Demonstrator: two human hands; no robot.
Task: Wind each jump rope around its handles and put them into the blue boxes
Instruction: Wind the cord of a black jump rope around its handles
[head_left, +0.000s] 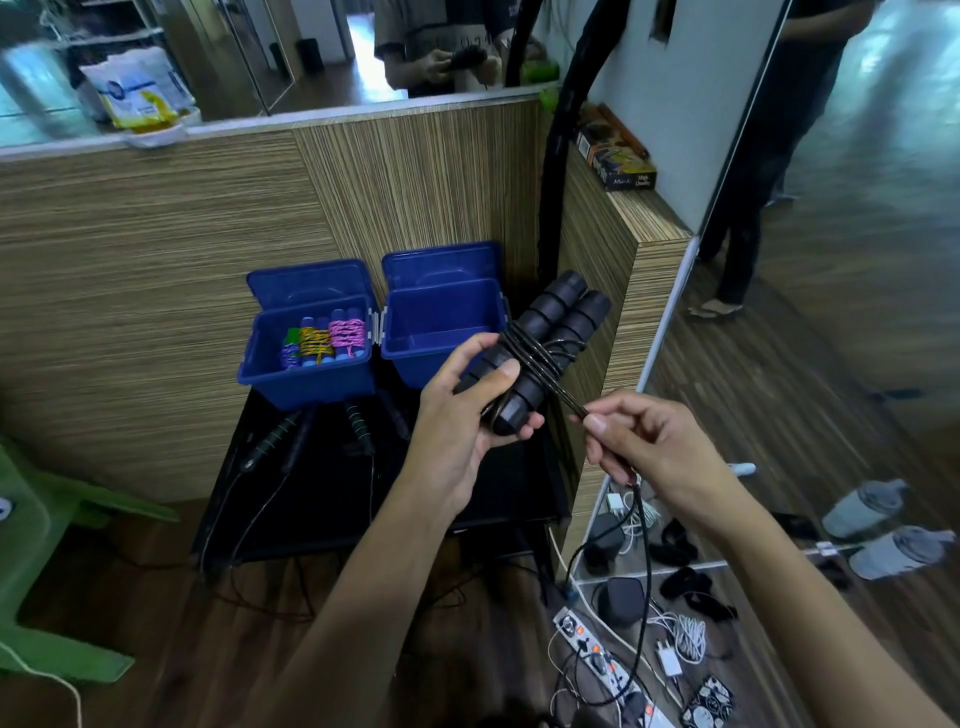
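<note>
My left hand (457, 415) grips two thick black jump rope handles (561, 322) held side by side, with a few turns of black rope (540, 361) wound across them. My right hand (639, 441) pinches the loose rope just right of the handles; the rest hangs down toward the floor. Two open blue boxes stand on a black table (322, 499). The left blue box (306, 384) holds wound ropes in pink, yellow and purple. Nothing lies in the right blue box (441, 332). More unwound ropes with green-striped handles (358, 421) lie on the table.
A striped wooden partition (156, 260) rises behind the table. A green plastic chair (47, 545) sits at left. A mirror wall at right reflects the floor. A power strip (597, 654), chargers and cables lie on the floor at lower right.
</note>
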